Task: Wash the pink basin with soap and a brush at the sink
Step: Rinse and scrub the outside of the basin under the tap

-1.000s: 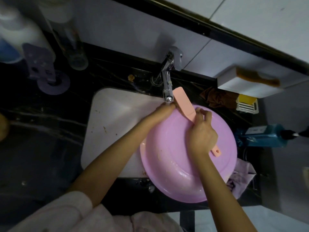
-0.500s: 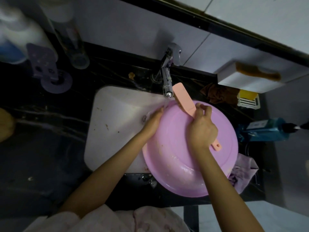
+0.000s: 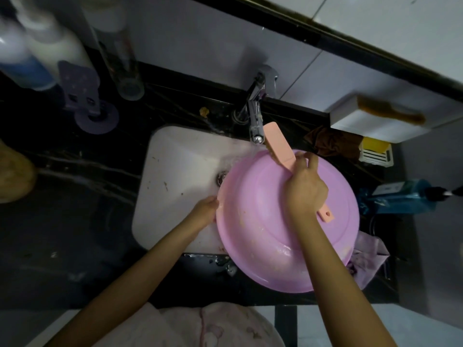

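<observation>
The pink basin [image 3: 260, 221] lies tilted over the right half of the white sink [image 3: 175, 171], its far rim under the running tap [image 3: 256, 121]. My left hand [image 3: 204, 209] grips the basin's left rim. My right hand [image 3: 304, 186] holds the salmon-pink brush [image 3: 276, 144] by its handle, over the basin's upper part. The brush head points up toward the spout, and the handle's end sticks out below my wrist. Water splashes where the stream meets the basin's edge.
Bottles [image 3: 37, 61] and a purple holder [image 3: 82, 96] stand at the back left on the black counter [image 3: 75, 221]. A white box [image 3: 370, 121], a brown cloth [image 3: 333, 144], a yellow soap rack [image 3: 375, 151] and a blue bottle [image 3: 400, 196] crowd the right side. A pale cloth [image 3: 368, 256] lies under the basin's right edge.
My left hand slid from the basin's far rim near the tap down to its left rim. Water now runs from the tap. My right hand kept the brush in place.
</observation>
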`<state>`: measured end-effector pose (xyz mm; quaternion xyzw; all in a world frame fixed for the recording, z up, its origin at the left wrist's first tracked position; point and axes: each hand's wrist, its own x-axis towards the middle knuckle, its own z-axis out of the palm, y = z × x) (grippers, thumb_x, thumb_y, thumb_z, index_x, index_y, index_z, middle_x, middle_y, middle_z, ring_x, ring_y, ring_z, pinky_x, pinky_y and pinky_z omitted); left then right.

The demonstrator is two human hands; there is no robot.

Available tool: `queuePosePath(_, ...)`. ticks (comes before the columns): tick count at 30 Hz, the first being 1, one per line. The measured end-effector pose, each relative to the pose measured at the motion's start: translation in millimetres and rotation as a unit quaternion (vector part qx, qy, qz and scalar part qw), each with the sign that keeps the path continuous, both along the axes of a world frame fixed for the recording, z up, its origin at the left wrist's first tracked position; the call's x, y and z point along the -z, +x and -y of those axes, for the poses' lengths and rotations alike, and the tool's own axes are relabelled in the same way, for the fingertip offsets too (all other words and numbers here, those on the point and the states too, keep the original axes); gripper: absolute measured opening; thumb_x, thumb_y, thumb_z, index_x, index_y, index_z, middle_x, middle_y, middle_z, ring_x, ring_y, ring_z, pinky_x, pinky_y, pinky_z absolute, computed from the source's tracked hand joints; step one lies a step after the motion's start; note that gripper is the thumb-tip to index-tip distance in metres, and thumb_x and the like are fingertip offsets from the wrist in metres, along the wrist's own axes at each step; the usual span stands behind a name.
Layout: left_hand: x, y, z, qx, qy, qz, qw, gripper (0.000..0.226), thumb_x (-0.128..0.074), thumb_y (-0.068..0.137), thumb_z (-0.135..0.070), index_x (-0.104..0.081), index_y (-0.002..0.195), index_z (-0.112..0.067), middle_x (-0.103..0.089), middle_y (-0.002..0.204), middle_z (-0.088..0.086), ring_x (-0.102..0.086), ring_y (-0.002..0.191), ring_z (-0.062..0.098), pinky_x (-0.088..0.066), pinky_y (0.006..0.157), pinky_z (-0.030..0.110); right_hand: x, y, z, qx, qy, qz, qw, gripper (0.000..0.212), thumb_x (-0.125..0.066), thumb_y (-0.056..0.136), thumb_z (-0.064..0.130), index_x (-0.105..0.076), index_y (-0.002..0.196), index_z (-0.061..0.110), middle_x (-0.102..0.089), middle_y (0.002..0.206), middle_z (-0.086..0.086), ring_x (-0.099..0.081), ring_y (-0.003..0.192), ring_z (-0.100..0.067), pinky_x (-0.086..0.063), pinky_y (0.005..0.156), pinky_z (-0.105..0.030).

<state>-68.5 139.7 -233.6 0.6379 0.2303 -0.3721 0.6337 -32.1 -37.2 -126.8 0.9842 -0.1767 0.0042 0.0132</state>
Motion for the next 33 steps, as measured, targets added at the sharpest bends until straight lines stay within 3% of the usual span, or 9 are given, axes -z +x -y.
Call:
queuePosePath(4, 0, -5, 6, -0.069, -0.061, -0.038, 0.995, 0.035, -0.033, 0.096, -0.001, -0.063, 0.100, -0.020, -0.067, 0.076, -0.003, -0.060, 0.069, 0.014, -0.049, 0.059, 0.026, -4, 7, -3, 0.008, -0.015, -0.058, 0.998, 0.039, -0.044, 0.088, 0.003, -0.044, 0.126, 0.009, -0.036, 0.143, -0.005, -0.061, 0.078, -0.035, -0.028, 0.056, -0.033)
queuePosePath(11, 13, 45, -7, -0.091, -0.105, 0.008, 0.990, 0.043, -0.040, 0.090, 0.007, -0.060, 0.125, -0.009, -0.065, 0.113, 0.009, -0.061, 0.100, 0.023, -0.048, 0.089, 0.031, -14, -3, -2, 0.042, -0.042, -0.086, 0.995, 0.038, -0.047, 0.087, 0.004, -0.042, 0.125, 0.005, -0.041, 0.129, -0.013, -0.059, 0.093, -0.037, -0.030, 0.061, -0.034)
queuePosePath(16, -1, 71, 19, -0.046, -0.129, 0.022, 0.990, 0.032, -0.038, 0.094, 0.003, -0.063, 0.113, -0.005, -0.066, 0.080, -0.001, -0.058, 0.070, 0.012, -0.046, 0.061, 0.018, -13, -4, 11, 0.035, -0.064, -0.070, 0.995, 0.046, -0.047, 0.088, 0.005, -0.044, 0.132, 0.014, -0.038, 0.137, -0.008, -0.053, 0.099, -0.033, -0.029, 0.062, -0.032)
queuePosePath(19, -8, 83, 31, -0.053, -0.132, 0.017, 0.990, 0.026, -0.040, 0.091, 0.004, -0.062, 0.088, -0.009, -0.059, 0.076, 0.005, -0.053, 0.067, 0.018, -0.043, 0.056, 0.020, -6, -2, 15, 0.014, -0.019, -0.040, 0.999, 0.056, -0.047, 0.086, 0.005, -0.041, 0.139, 0.022, -0.038, 0.142, -0.002, -0.048, 0.107, -0.032, -0.029, 0.063, -0.030)
queuePosePath(22, -5, 87, 33, -0.052, -0.119, 0.017, 0.991, 0.025, -0.041, 0.081, 0.008, -0.059, 0.087, -0.009, -0.051, 0.072, 0.006, -0.046, 0.065, 0.018, -0.036, 0.056, 0.025, 1, -3, 14, -0.016, -0.003, 0.001, 1.000, 0.057, -0.047, 0.085, 0.006, -0.043, 0.138, 0.024, -0.039, 0.144, 0.002, -0.048, 0.108, -0.030, -0.029, 0.061, -0.028)
queuePosePath(26, 0, 82, 32, -0.066, -0.115, 0.043, 0.990, 0.022, -0.050, 0.093, -0.014, -0.068, 0.104, -0.015, -0.068, 0.101, 0.003, -0.063, 0.087, 0.016, -0.051, 0.079, 0.025, 7, -5, 17, -0.001, -0.001, 0.024, 1.000, 0.057, -0.050, 0.083, 0.004, -0.045, 0.136, 0.023, -0.042, 0.143, 0.004, -0.051, 0.103, -0.029, -0.029, 0.058, -0.027)
queuePosePath(28, -2, 79, 30, -0.022, -0.022, 0.157, 0.987, 0.033, -0.045, 0.095, -0.016, -0.058, 0.125, -0.015, -0.057, 0.123, -0.004, -0.053, 0.111, 0.011, -0.041, 0.097, 0.026, 8, -6, 17, 0.003, -0.004, 0.029, 1.000, 0.056, -0.051, 0.082, 0.004, -0.047, 0.135, 0.022, -0.042, 0.142, 0.003, -0.051, 0.101, -0.029, -0.029, 0.057, -0.027)
queuePosePath(30, -14, 75, 34, 0.007, 0.014, 0.264, 0.964, 0.037, -0.043, 0.096, -0.016, -0.053, 0.131, -0.016, -0.052, 0.131, -0.005, -0.045, 0.120, 0.007, -0.033, 0.100, 0.022, 7, -4, 13, -0.001, -0.010, 0.027, 1.000, 0.052, -0.052, 0.082, 0.005, -0.048, 0.133, 0.019, -0.044, 0.141, 0.001, -0.050, 0.101, -0.030, -0.027, 0.056, -0.027)
queuePosePath(33, -38, 76, 51, 0.054, -0.048, 0.251, 0.965, 0.041, -0.041, 0.096, -0.033, -0.049, 0.134, -0.026, -0.049, 0.138, -0.007, -0.043, 0.127, 0.010, -0.029, 0.097, 0.016, 9, 3, 7, -0.002, -0.020, 0.018, 1.000, 0.049, -0.052, 0.083, 0.007, -0.049, 0.131, 0.018, -0.045, 0.138, -0.002, -0.051, 0.098, -0.029, -0.027, 0.054, -0.028)
